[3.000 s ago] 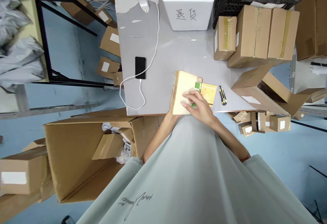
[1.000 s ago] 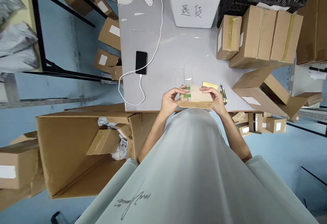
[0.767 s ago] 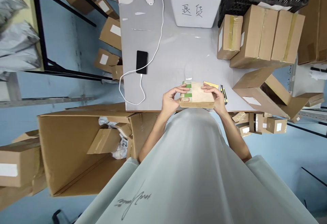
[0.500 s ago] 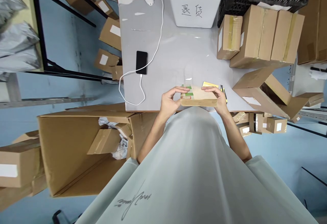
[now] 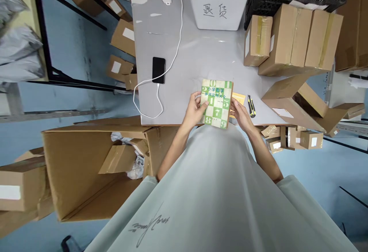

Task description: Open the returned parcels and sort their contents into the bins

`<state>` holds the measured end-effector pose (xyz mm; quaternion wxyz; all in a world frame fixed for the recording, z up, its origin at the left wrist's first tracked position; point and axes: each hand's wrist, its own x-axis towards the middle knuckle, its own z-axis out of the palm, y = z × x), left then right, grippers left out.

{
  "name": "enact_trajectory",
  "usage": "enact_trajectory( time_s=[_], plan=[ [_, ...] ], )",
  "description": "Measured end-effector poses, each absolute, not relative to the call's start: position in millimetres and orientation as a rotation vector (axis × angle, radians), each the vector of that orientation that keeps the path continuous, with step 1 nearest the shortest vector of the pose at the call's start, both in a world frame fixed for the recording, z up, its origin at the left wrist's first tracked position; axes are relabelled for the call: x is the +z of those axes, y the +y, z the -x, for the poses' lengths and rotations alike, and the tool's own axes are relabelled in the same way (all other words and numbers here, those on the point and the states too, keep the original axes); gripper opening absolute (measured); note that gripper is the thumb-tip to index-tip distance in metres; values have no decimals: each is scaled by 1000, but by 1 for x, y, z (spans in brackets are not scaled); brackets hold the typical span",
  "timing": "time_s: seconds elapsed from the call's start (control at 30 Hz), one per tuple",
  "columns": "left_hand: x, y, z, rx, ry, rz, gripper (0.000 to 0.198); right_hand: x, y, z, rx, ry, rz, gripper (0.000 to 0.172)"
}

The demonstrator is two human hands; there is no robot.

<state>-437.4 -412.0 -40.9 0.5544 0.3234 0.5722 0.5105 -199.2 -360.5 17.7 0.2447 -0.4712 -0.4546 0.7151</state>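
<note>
I hold a thick book point(image 5: 217, 102) with a green-and-cream checkered cover showing numbers, cover up, just above the near edge of the grey table point(image 5: 198, 56). My left hand point(image 5: 195, 108) grips its left edge, thumb on the cover. My right hand point(image 5: 240, 114) grips its right edge. A yellow booklet point(image 5: 239, 99) lies on the table partly under the book's right side. A yellow-and-black utility knife point(image 5: 251, 106) lies just right of the booklet.
A black phone point(image 5: 158, 70) with a white cable lies at the table's left. A white bin point(image 5: 215, 10) with handwriting stands at the back. Cardboard boxes point(image 5: 287, 41) crowd the right side. A large open carton point(image 5: 86, 171) sits on the floor at my left.
The book was flat on the table under my hands, then held edge-on between both hands. It has now turned so its checkered cover faces up.
</note>
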Motion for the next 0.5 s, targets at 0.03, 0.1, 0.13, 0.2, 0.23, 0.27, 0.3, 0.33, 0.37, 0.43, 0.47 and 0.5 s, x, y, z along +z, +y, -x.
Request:
enact_trajectory(
  time_s=[0.03,0.1,0.13,0.2,0.23,0.27,0.3,0.33,0.37,0.43,0.47,0.5],
  plan=[
    [-44,-412,436,1200,1362,-782,83,17,-362,200,1957,-1245,1295,82],
    [-43,-412,434,1199,1375,-814,92,19,-365,202,1947,-1275,1287,83],
    [-41,-412,432,1203,1377,-832,96,21,-365,203,1940,-1293,1275,83],
    [-32,-412,430,1207,1381,-875,102,28,-365,205,1939,-1315,1243,86],
    [-26,-413,429,1200,1383,-895,102,31,-365,206,1945,-1315,1226,87],
    [-20,-413,428,1182,1383,-906,100,33,-364,207,1950,-1312,1210,88],
    [-15,-414,427,1157,1380,-904,97,34,-364,208,1952,-1311,1197,89],
    [-11,-415,425,1127,1371,-889,95,34,-363,208,1947,-1316,1187,89],
    [-8,-417,423,1096,1361,-866,93,33,-363,208,1937,-1328,1180,89],
    [-4,-418,419,1043,1351,-825,92,27,-364,208,1906,-1367,1176,90],
    [-4,-419,417,1037,1366,-821,91,23,-365,208,1886,-1389,1175,91],
    [-5,-419,415,1043,1386,-825,89,19,-366,208,1866,-1411,1174,92]
  ],
)
